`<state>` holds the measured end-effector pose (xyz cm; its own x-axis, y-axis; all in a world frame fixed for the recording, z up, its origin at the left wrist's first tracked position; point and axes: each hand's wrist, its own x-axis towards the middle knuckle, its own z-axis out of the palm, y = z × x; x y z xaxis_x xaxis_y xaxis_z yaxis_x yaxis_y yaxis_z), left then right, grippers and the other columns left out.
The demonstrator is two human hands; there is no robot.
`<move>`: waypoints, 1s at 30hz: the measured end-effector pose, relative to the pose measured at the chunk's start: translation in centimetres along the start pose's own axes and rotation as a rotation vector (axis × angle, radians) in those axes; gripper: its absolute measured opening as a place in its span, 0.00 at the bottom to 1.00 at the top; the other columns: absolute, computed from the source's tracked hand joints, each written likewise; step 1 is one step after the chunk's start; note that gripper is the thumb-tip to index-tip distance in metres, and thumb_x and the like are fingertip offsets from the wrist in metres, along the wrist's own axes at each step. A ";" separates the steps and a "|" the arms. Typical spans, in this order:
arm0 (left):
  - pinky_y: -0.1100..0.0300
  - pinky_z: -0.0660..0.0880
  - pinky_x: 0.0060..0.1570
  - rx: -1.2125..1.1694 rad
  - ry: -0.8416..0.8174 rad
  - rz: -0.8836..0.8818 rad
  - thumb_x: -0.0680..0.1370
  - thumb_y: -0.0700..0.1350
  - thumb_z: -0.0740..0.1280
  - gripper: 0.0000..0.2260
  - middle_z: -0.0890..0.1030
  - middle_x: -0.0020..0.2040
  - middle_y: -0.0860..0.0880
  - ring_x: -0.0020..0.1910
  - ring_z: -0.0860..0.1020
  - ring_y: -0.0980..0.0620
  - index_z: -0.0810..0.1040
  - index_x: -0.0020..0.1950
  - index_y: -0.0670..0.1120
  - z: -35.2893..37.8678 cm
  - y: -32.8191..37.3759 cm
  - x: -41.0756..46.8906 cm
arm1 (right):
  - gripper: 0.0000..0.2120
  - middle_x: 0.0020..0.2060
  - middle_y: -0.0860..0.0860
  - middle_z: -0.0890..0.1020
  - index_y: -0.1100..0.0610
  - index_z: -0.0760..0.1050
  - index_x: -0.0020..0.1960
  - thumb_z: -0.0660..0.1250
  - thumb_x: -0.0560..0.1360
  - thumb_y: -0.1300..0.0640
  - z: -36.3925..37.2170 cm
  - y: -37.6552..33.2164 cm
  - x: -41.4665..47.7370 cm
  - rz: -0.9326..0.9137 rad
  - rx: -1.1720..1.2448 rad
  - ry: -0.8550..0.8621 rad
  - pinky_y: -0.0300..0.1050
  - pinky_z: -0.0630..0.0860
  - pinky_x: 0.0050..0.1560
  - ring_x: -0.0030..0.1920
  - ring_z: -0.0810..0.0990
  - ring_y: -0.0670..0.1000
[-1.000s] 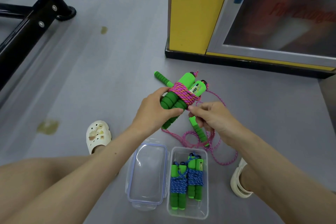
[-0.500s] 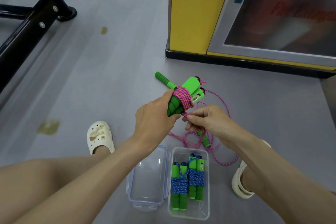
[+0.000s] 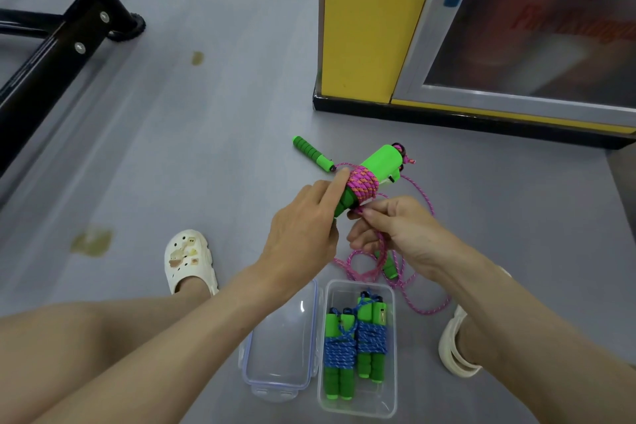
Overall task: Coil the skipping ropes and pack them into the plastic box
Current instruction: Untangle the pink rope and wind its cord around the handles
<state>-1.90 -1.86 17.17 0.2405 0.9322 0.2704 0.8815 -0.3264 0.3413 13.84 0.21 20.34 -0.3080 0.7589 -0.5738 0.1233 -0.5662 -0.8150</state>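
Left hand (image 3: 303,231): curled round the green handles (image 3: 382,162), forefinger laid on the pink coil (image 3: 363,184).
Right hand (image 3: 395,234): pinches the pink cord (image 3: 381,243) just under the coil.
Rest of that cord: looped on the floor (image 3: 206,148), 5 o'clock of the hands.
Plastic box (image 3: 359,404): open, 6 o'clock of the hands, holding two blue-wound ropes (image 3: 354,344); lid (image 3: 278,337) at its 9 o'clock.

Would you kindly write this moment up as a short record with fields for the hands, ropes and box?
left hand: grips the pink rope bundle by its green handles, index finger against the wraps
right hand: pinches the pink cord just below the bundle
floor: more pink cord in loose loops, and a green handle
plastic box: open, holding two coiled blue ropes
lid: on the floor, left of the box
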 end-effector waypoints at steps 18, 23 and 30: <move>0.63 0.67 0.64 -0.703 -0.283 -0.176 0.68 0.40 0.61 0.32 0.63 0.66 0.50 0.66 0.66 0.53 0.63 0.73 0.50 -0.8 1.2 0.1 | 0.21 0.26 0.52 0.76 0.61 0.76 0.38 0.63 0.75 0.43 -0.3 -0.2 0.3 -0.034 0.023 0.140 0.36 0.59 0.24 0.22 0.63 0.45; 0.73 0.71 0.48 -0.994 -0.175 -0.521 0.77 0.40 0.66 0.15 0.73 0.60 0.49 0.60 0.73 0.55 0.72 0.62 0.53 -2.4 0.7 1.9 | 0.21 0.18 0.45 0.72 0.63 0.72 0.37 0.58 0.79 0.48 -0.1 -0.7 -0.2 -0.042 0.026 0.066 0.35 0.58 0.24 0.20 0.62 0.43; 0.68 0.76 0.37 -1.177 -0.401 -0.698 0.71 0.42 0.75 0.24 0.81 0.48 0.49 0.39 0.82 0.60 0.73 0.64 0.52 -3.1 -0.2 2.3 | 0.21 0.21 0.47 0.74 0.62 0.74 0.36 0.58 0.78 0.46 -0.1 -0.8 -0.2 -0.073 0.010 0.015 0.36 0.62 0.26 0.22 0.64 0.44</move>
<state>-2.78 -0.16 20.46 0.1772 0.8687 -0.4625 0.0670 0.4582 0.8863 13.88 0.51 21.12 -0.3012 0.8030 -0.5142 0.0915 -0.5124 -0.8539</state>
